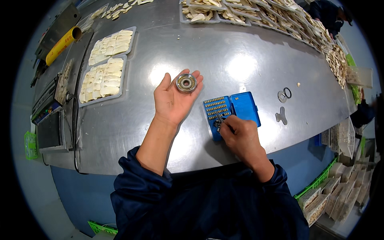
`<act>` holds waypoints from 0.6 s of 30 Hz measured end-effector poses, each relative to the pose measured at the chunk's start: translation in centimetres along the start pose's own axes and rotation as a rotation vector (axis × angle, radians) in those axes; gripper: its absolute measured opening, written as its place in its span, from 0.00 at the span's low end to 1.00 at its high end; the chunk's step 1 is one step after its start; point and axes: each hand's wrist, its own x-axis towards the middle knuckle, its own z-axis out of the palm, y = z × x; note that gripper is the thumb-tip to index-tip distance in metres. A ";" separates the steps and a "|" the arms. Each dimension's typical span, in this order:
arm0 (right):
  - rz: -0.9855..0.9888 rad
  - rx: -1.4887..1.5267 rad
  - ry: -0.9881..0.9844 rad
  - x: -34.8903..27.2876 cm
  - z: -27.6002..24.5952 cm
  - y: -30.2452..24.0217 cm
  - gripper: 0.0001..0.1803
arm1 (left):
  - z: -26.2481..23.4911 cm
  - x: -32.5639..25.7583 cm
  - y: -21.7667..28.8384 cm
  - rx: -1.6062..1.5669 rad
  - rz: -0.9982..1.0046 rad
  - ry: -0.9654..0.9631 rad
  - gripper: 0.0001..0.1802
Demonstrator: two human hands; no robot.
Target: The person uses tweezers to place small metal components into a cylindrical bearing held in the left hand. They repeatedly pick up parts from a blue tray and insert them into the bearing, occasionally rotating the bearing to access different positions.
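On the upturned palm side of my left hand (171,100), toward the fingers, rests a round metal wheel (186,83) with concentric rings and a hole in its middle. The fingers are stretched out beneath it. An open blue case (245,107) lies on the table to the right, with rows of small brass-coloured type pieces (215,105) in its left half. My right hand (242,134) is closed in a pinch over the case's near part. Thin metal tweezers (219,117) show between its fingers, their tips down at the type pieces. The fingers partly hide the near compartment.
Right of the case lie a metal ring (282,97), a black ring (287,93) and a flat metal key-like plate (282,116). Trays of pale slices (106,80) stand at left, and many stacked trays (236,16) at the back. A machine with a cable (75,132) is far left.
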 end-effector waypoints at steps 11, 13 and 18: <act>0.023 -0.020 0.018 0.0 -0.4 0.2 0.10 | 0.1 0.0 -0.1 0.010 0.000 0.010 0.28; 0.015 -0.018 0.022 0.0 -0.4 0.2 0.10 | 0.1 -0.1 -0.1 0.014 0.003 0.013 0.28; 0.004 -0.033 0.026 0.1 -0.3 0.4 0.10 | 0.1 0.0 0.0 0.007 0.003 0.009 0.28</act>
